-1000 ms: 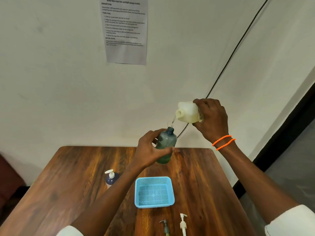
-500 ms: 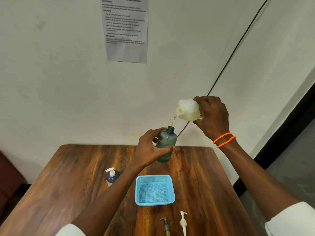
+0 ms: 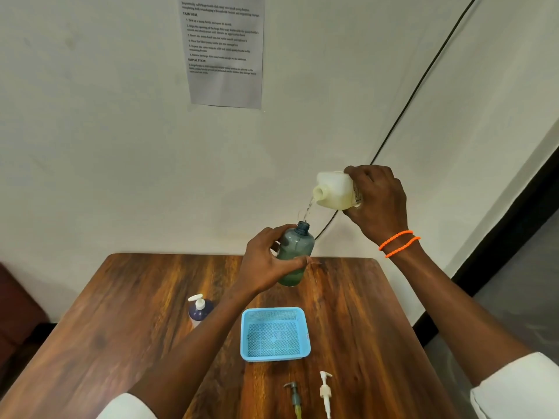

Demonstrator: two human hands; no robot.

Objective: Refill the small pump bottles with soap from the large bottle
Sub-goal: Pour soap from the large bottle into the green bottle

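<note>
My left hand (image 3: 266, 261) grips a small grey-green bottle (image 3: 295, 255) without its pump, held upright in the air above the table's far edge. My right hand (image 3: 378, 201) holds the large whitish bottle (image 3: 334, 192) tipped on its side, mouth down-left. A thin clear stream runs from that mouth into the small bottle's neck. A dark blue pump bottle (image 3: 199, 309) with a white pump stands on the table at the left. Two loose pumps lie near the front edge, a grey pump (image 3: 294, 396) and a white pump (image 3: 326, 391).
A light blue mesh basket (image 3: 302, 331) sits on the brown wooden table (image 3: 127, 313) in front of me. A printed sheet (image 3: 225, 52) hangs on the wall, and a black cable (image 3: 423, 77) runs down it behind the bottles.
The large bottle has risen slightly and keeps pouring. The small bottle stays in nearly the same place under the stream.
</note>
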